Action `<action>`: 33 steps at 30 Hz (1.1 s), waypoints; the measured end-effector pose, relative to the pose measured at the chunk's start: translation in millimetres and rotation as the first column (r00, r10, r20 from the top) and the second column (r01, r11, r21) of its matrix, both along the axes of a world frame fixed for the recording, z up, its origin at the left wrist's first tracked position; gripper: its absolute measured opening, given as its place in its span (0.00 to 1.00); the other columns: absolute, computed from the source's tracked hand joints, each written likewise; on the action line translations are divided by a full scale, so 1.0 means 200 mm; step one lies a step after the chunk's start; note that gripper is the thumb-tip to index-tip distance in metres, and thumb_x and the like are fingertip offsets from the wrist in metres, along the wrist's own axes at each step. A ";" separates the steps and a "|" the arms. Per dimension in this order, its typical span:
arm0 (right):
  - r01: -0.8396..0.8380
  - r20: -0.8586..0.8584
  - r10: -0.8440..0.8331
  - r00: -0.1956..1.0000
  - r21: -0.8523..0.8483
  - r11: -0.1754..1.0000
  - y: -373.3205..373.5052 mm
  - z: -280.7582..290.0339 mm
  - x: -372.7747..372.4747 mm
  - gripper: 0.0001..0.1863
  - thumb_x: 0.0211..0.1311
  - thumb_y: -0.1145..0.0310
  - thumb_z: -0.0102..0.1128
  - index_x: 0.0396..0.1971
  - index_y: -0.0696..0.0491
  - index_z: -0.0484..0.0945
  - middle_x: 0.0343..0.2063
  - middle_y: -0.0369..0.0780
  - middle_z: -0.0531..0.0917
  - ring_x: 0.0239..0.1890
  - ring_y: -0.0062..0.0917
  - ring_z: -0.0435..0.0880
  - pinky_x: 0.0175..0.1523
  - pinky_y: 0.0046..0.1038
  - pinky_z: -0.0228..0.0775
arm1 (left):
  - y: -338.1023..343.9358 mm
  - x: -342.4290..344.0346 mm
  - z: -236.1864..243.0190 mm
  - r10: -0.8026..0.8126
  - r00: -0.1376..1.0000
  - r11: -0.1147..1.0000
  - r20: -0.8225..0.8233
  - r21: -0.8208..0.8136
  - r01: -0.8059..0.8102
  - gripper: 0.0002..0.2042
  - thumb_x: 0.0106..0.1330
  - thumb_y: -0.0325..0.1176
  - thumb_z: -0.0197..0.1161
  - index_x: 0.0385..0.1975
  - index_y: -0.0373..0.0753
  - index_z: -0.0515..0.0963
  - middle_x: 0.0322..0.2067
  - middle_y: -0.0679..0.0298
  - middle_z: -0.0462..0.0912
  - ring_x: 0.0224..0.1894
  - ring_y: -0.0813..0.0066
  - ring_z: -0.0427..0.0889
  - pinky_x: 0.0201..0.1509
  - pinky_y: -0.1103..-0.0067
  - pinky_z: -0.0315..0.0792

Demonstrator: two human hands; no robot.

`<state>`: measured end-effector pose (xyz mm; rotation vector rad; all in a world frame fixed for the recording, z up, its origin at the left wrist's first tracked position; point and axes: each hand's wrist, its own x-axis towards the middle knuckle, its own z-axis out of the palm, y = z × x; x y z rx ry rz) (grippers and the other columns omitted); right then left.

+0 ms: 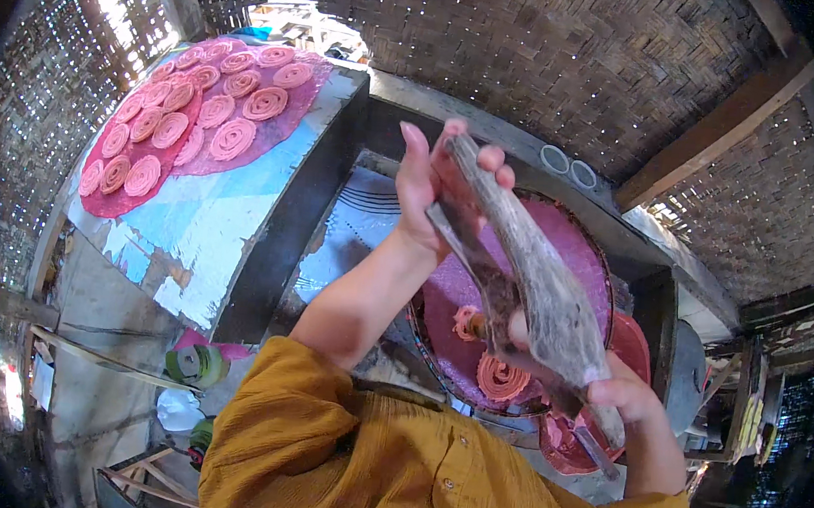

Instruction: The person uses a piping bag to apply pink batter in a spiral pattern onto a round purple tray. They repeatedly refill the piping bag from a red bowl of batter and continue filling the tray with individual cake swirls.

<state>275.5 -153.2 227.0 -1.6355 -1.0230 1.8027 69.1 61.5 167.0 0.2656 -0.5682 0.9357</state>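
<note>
Some weathered wood [549, 271], left hand [422, 190] gripping the upper end, right hand [634, 405] gripping lower down

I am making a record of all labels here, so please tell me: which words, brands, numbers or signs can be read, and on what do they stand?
None can be read.
Wood: no lettering seen.
Patterned sheet: dark lines, no legible words.
White paper: too small to tell whether it has writing.

Long grey wooden piece [557, 311] looks pretty rough and matt; below it, mustard long-sleeved shirt [389, 456] is crinkly matt cloth.
</note>
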 end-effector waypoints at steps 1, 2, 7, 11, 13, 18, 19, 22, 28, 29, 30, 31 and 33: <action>-0.001 -0.017 0.001 1.000 0.032 0.999 -0.02 0.01 0.00 0.38 0.33 0.52 0.63 0.45 0.62 0.69 0.37 0.36 0.76 0.40 0.23 0.72 0.43 0.22 0.62 | -0.03 0.01 -0.01 0.006 1.000 1.000 -0.014 -0.003 -0.006 0.21 0.55 0.62 0.43 0.35 0.53 0.67 0.31 0.61 0.72 0.38 0.60 0.73 0.34 0.66 0.73; 0.016 -0.029 -0.015 0.999 0.047 0.999 -0.02 0.04 -0.01 0.38 0.32 0.52 0.64 0.44 0.62 0.70 0.35 0.36 0.76 0.38 0.22 0.72 0.42 0.22 0.62 | -0.03 0.03 -0.01 0.008 1.000 1.000 -0.007 0.006 -0.007 0.21 0.55 0.62 0.43 0.35 0.53 0.67 0.31 0.61 0.72 0.38 0.60 0.73 0.33 0.67 0.73; -0.068 0.132 0.053 0.990 0.113 0.991 0.07 0.19 -0.08 0.36 0.31 0.53 0.64 0.42 0.63 0.71 0.33 0.37 0.77 0.36 0.22 0.73 0.41 0.23 0.63 | 0.00 -0.01 0.08 0.035 0.996 0.996 0.078 0.075 -0.041 0.21 0.56 0.62 0.42 0.36 0.54 0.67 0.32 0.60 0.72 0.39 0.60 0.73 0.28 0.69 0.73; -0.048 0.085 0.035 0.996 0.152 0.987 0.01 0.06 -0.06 0.34 0.31 0.55 0.65 0.41 0.61 0.72 0.29 0.36 0.77 0.30 0.19 0.74 0.36 0.21 0.65 | -0.03 -0.04 0.11 -0.006 0.999 0.997 0.052 0.073 0.002 0.21 0.56 0.63 0.41 0.36 0.53 0.67 0.32 0.59 0.72 0.39 0.58 0.72 0.35 0.63 0.73; -0.038 0.041 0.034 0.999 0.114 0.993 -0.03 0.05 -0.03 0.34 0.31 0.56 0.66 0.41 0.61 0.72 0.28 0.37 0.77 0.29 0.19 0.74 0.36 0.22 0.66 | -0.07 -0.06 0.08 -0.004 1.000 0.998 0.029 0.068 0.002 0.20 0.57 0.62 0.41 0.36 0.53 0.67 0.33 0.58 0.73 0.40 0.58 0.72 0.35 0.63 0.73; -0.017 0.072 0.008 0.997 0.124 0.992 -0.02 0.23 -0.07 0.33 0.30 0.57 0.67 0.37 0.65 0.73 0.28 0.39 0.78 0.30 0.21 0.76 0.36 0.22 0.67 | -0.10 0.03 0.07 -0.002 0.995 0.995 0.101 0.095 -0.007 0.19 0.58 0.60 0.41 0.36 0.54 0.67 0.33 0.58 0.73 0.40 0.57 0.72 0.31 0.67 0.73; -0.027 0.096 0.011 0.995 0.167 0.986 -0.01 0.25 -0.08 0.32 0.30 0.58 0.67 0.37 0.65 0.73 0.28 0.40 0.78 0.31 0.22 0.76 0.38 0.22 0.66 | -0.09 0.04 0.08 0.003 0.994 0.996 0.107 0.088 -0.012 0.19 0.57 0.61 0.42 0.35 0.54 0.67 0.33 0.58 0.73 0.39 0.57 0.72 0.30 0.67 0.73; -0.036 0.154 0.014 0.988 0.140 0.990 0.01 0.26 -0.08 0.32 0.31 0.58 0.67 0.37 0.65 0.73 0.29 0.40 0.79 0.33 0.22 0.75 0.41 0.23 0.65 | -0.06 0.00 0.13 0.067 0.998 0.986 0.016 0.149 -0.069 0.17 0.57 0.60 0.43 0.35 0.58 0.69 0.30 0.67 0.73 0.35 0.68 0.73 0.37 0.67 0.71; -0.062 0.136 0.039 0.990 0.171 0.983 0.06 0.16 -0.12 0.33 0.31 0.59 0.68 0.39 0.64 0.73 0.33 0.38 0.78 0.37 0.21 0.73 0.45 0.23 0.62 | -0.02 -0.07 0.15 0.080 0.994 0.987 -0.070 0.147 -0.069 0.21 0.57 0.61 0.42 0.39 0.54 0.69 0.31 0.67 0.74 0.36 0.67 0.74 0.39 0.66 0.71; -0.087 0.153 0.057 0.987 0.201 0.976 0.06 0.10 -0.10 0.35 0.32 0.57 0.67 0.42 0.63 0.71 0.36 0.38 0.77 0.40 0.21 0.71 0.48 0.24 0.61 | -0.01 -0.09 0.16 0.063 0.991 0.990 -0.119 0.131 -0.047 0.23 0.58 0.60 0.41 0.41 0.51 0.69 0.32 0.66 0.75 0.37 0.66 0.75 0.40 0.65 0.71; -0.057 0.106 0.033 0.994 0.231 0.971 0.07 0.06 -0.11 0.36 0.32 0.57 0.67 0.43 0.63 0.70 0.37 0.38 0.76 0.41 0.21 0.71 0.48 0.24 0.60 | 0.00 -0.10 0.17 0.048 0.985 0.993 -0.165 0.116 -0.029 0.24 0.59 0.60 0.40 0.43 0.49 0.69 0.34 0.65 0.75 0.38 0.65 0.75 0.41 0.64 0.70; -0.025 0.059 0.010 0.998 0.260 0.965 0.08 0.04 -0.13 0.37 0.32 0.56 0.67 0.44 0.63 0.70 0.38 0.38 0.76 0.41 0.21 0.71 0.49 0.24 0.60 | 0.01 -0.11 0.16 0.054 0.969 0.996 -0.240 0.086 -0.034 0.28 0.61 0.58 0.39 0.48 0.41 0.67 0.40 0.62 0.75 0.43 0.63 0.74 0.48 0.63 0.68; 0.008 0.019 -0.015 1.000 0.322 0.947 0.09 -0.03 -0.13 0.40 0.33 0.54 0.66 0.47 0.63 0.67 0.40 0.39 0.74 0.43 0.23 0.70 0.51 0.24 0.58 | 0.00 -0.12 0.07 0.002 0.849 1.000 -0.528 -0.024 -0.017 0.27 0.62 0.56 0.39 0.50 0.39 0.66 0.43 0.62 0.74 0.45 0.65 0.73 0.51 0.66 0.65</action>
